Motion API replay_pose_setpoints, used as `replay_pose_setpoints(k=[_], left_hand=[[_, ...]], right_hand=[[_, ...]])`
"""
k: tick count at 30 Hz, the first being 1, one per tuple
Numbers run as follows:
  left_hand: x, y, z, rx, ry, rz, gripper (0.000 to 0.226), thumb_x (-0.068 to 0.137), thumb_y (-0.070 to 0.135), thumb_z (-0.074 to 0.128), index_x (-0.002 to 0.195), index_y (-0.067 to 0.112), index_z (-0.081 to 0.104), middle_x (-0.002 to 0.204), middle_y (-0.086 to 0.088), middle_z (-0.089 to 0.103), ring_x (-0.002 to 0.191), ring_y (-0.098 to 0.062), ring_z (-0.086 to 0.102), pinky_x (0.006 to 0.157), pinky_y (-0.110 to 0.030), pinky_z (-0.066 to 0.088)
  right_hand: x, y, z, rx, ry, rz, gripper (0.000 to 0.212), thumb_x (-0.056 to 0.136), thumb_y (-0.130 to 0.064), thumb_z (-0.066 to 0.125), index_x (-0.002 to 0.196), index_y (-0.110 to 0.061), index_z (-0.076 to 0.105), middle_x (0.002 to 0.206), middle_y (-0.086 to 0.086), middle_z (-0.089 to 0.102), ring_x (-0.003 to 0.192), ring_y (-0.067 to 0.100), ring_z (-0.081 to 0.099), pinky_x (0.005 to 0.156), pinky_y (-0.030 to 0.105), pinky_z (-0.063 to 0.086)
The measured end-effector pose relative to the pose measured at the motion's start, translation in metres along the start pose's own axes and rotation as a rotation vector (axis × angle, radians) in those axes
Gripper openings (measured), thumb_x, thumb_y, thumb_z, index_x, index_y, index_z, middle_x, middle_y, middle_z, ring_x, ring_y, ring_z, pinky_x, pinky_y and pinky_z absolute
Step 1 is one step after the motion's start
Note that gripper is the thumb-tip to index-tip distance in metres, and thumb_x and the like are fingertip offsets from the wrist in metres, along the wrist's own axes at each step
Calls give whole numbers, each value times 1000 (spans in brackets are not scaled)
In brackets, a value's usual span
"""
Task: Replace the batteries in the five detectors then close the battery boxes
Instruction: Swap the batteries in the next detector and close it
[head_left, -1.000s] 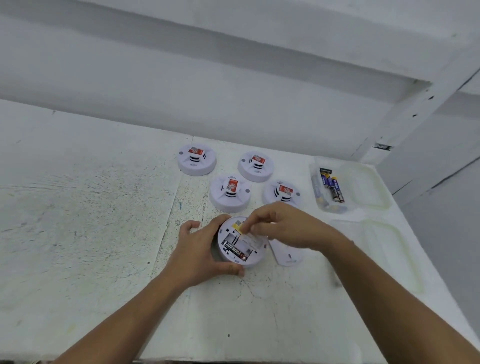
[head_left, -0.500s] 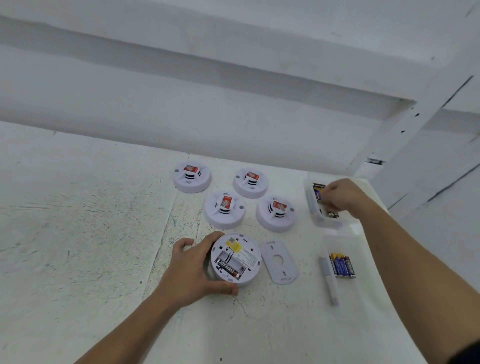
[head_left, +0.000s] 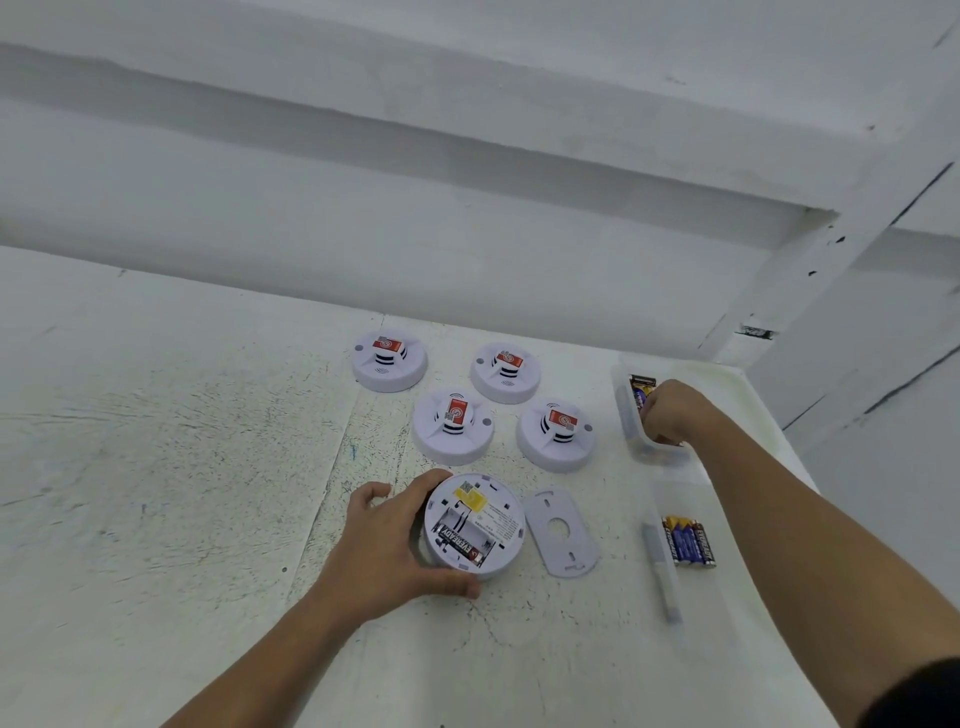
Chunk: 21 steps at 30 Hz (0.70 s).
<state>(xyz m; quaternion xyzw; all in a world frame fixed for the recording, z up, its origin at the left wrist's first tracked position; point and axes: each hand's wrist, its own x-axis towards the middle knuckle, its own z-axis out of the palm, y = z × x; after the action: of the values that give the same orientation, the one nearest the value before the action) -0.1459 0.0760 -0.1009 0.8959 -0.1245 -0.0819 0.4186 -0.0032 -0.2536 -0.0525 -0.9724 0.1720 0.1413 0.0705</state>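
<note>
Head view: detector (head_left: 475, 525) is gripped by left hand (head_left: 384, 551); right hand (head_left: 670, 410) is withdrawn to the right-edge tub (head_left: 655, 458), hold indiscernible; swap judged underway.

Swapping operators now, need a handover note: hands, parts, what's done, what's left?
Left hand grips the open detector, back up. One battery sits in its bay; the other slots look empty.
Right hand reaches into the far box of batteries; its grasp is hidden.
Cover lies right of the open detector, blue batteries further right.
Four detectors stand face up behind, not yet opened.
Left: fill this bay, close it, then do the other four.
</note>
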Motion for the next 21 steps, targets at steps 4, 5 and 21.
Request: replay_pose_setpoints(k=[4, 5, 21], left_hand=[[0, 0, 1, 7, -1, 0, 88, 35, 80, 70, 112, 62, 32, 105, 60, 36, 101, 30, 7, 101, -29, 22], [0, -1, 2, 6, 2, 0, 89, 34, 82, 69, 112, 63, 32, 103, 59, 39, 102, 24, 14, 102, -29, 22], [2, -4, 3, 7, 11, 41, 88, 34, 86, 64, 113, 64, 32, 100, 52, 49, 111, 22, 19, 102, -24, 16]], right_hand=[[-6, 6, -4, 199, -8, -38, 28, 73, 13, 48, 61, -12, 48, 60, 3, 46, 54, 17, 41, 50, 21, 31], [-8, 8, -5, 291, -13, -39, 28, 72, 15, 50, 65, -11, 53, 64, 4, 51, 55, 18, 45, 49, 22, 34], [-50, 0, -35, 1673, -144, -17, 26, 87, 12, 53, 104, -6, 58, 91, 17, 60, 82, 25, 62, 65, 28, 60]])
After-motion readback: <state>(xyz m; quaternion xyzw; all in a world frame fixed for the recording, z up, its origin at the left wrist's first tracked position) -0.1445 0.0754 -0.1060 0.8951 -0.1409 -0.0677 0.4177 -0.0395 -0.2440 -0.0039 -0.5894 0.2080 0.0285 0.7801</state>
